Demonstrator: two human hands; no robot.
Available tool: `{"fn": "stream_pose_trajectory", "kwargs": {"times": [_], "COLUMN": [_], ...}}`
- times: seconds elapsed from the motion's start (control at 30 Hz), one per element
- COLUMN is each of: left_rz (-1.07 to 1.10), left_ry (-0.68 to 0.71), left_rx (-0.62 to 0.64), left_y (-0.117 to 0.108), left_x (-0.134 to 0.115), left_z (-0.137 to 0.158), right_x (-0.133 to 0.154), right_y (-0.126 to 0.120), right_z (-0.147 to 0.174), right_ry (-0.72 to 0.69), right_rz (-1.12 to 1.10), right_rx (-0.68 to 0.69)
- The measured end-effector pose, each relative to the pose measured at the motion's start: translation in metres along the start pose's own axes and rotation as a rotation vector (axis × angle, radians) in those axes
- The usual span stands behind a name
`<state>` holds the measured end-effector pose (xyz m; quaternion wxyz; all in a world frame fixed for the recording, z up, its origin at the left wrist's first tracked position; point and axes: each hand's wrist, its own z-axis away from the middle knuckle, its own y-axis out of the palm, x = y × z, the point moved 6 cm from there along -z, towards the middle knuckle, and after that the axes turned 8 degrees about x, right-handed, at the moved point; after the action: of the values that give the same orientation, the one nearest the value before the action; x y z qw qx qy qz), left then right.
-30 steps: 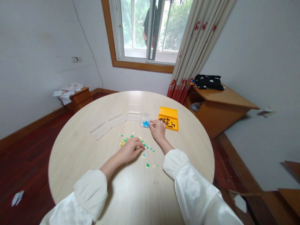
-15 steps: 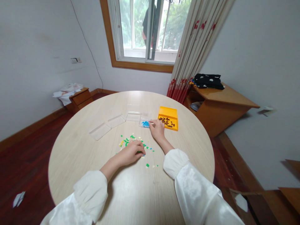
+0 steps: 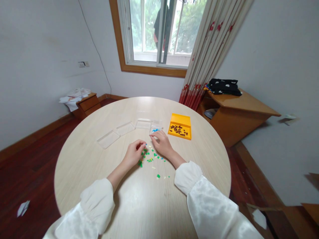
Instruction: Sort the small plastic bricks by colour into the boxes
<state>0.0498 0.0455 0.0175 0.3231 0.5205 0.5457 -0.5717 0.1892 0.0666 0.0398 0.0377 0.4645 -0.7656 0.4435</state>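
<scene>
My left hand [image 3: 135, 152] is closed in a pinch, with a small blue toy brick [image 3: 146, 144] at its fingertips. Across a narrow gap, my right hand [image 3: 162, 145] hovers with thumb and index finger slightly apart and nothing visible between them. Just beyond its fingers, several blue bricks [image 3: 156, 130] lie in a small clear tray [image 3: 160, 127], partly hidden by the hand. Loose green bricks [image 3: 141, 163], mixed with cream, yellow and a few blue ones, are scattered on the table below and between both hands.
More clear trays [image 3: 107, 139] curve along the left and back of the round table [image 3: 149, 205]. An open yellow box [image 3: 190, 132] holding dark brown bricks stands at the right. Behind it are a curtain [image 3: 196, 76] and a wooden desk [image 3: 246, 106].
My left hand has lifted from the loose bricks and moved forward, now pinching a blue one. My right hand has drawn back from the blue bricks' tray, toward my left hand. The loose pile looks rearranged.
</scene>
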Motion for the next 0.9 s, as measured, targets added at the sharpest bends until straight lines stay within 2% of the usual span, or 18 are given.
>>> {"fn": "stream_pose_trajectory", "kwargs": {"times": [0.17, 0.3, 0.5, 0.8, 0.9], "left_rz": [0.092, 0.094, 0.073, 0.019, -0.032], "left_ry": [-0.010, -0.007, -0.019, -0.055, -0.037], "left_rx": [-0.091, -0.106, -0.114, -0.145, -0.164], "left_y": [-0.009, -0.010, -0.009, -0.012, -0.013], "left_x": [-0.001, -0.001, -0.001, -0.003, -0.005], "left_z": [-0.002, -0.002, -0.001, 0.001, 0.002], "right_x": [0.024, 0.027, 0.028, 0.025, 0.010], "right_y": [0.005, 0.010, 0.009, 0.011, 0.006], "right_z": [0.002, 0.003, 0.002, 0.002, 0.002], "right_ry": [-0.125, -0.136, -0.150, -0.086, 0.000], "right_rz": [-0.041, -0.064, -0.068, -0.032, -0.005], "right_rx": [0.083, 0.139, 0.131, 0.151, 0.065]}}
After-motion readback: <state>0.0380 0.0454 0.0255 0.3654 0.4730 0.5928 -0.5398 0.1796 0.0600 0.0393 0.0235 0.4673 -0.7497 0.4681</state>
